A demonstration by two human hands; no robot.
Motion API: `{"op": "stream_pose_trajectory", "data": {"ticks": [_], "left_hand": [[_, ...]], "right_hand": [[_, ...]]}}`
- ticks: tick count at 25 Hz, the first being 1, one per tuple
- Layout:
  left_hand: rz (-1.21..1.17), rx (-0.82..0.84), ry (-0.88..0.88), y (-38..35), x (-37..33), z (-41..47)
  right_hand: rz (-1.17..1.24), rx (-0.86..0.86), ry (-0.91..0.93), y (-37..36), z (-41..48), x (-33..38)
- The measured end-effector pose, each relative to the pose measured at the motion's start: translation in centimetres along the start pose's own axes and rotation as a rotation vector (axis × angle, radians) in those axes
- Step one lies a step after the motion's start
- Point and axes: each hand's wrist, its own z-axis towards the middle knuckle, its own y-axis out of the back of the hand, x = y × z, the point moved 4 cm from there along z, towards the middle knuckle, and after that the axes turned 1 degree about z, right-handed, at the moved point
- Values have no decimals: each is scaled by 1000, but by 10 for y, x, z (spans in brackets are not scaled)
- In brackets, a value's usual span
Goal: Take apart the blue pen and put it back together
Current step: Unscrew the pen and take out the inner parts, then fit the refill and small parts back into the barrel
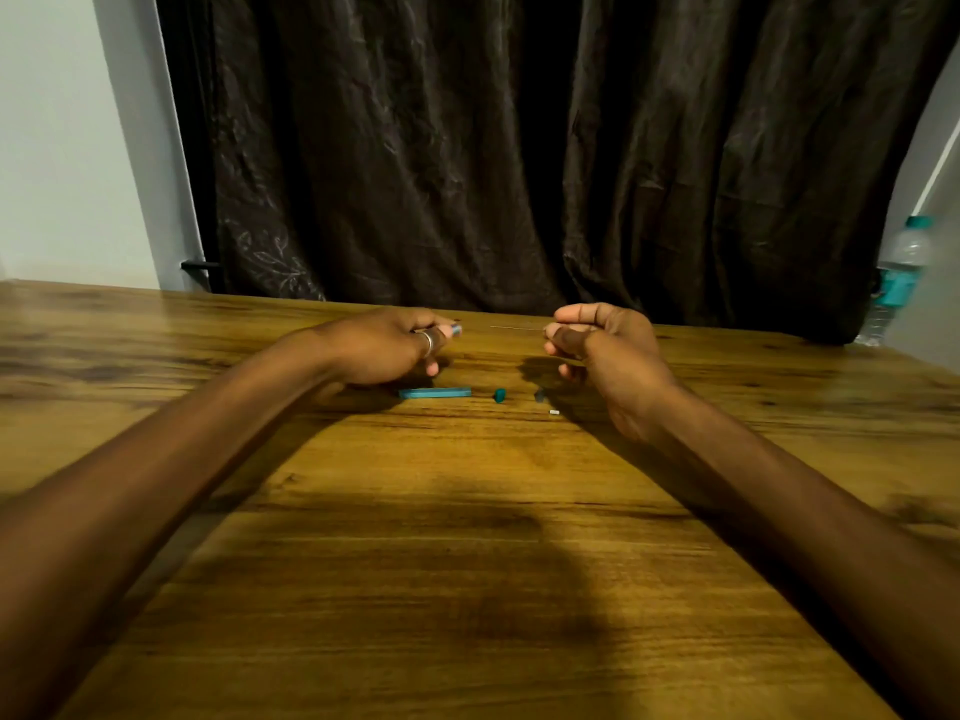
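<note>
Table (pixel 467 563): wooden, beneath both hands.
Left hand (pixel 395 345): fingers curled round blue pen piece (pixel 456 330).
Right hand (pixel 597 340): fingertips pinching thin rod (pixel 517 328).
Blue barrel (pixel 435 392): flat on table, between hands.
Teal cap (pixel 500 396): just right of barrel.

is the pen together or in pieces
In pieces: the right hand pinches a thin refill, apart from the blue piece in the left hand; a blue tube and small bits lie on the table.

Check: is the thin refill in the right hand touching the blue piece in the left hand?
Apart. The head view shows a clear gap between the tip of the thin refill and the blue piece.
</note>
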Motion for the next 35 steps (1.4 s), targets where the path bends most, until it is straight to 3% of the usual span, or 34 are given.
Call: {"op": "stream_pose_trajectory", "data": {"ticks": [8,18,35], "left_hand": [[-233,122,-13,5,6,1],[-310,180,-41,4,7,3],[-217,211,-83,-5,4,2]], "right_hand": [[-10,-13,44,1,0,5],[-144,82,187,-8,-9,16],[-227,131,269,-15,-10,15]]}}
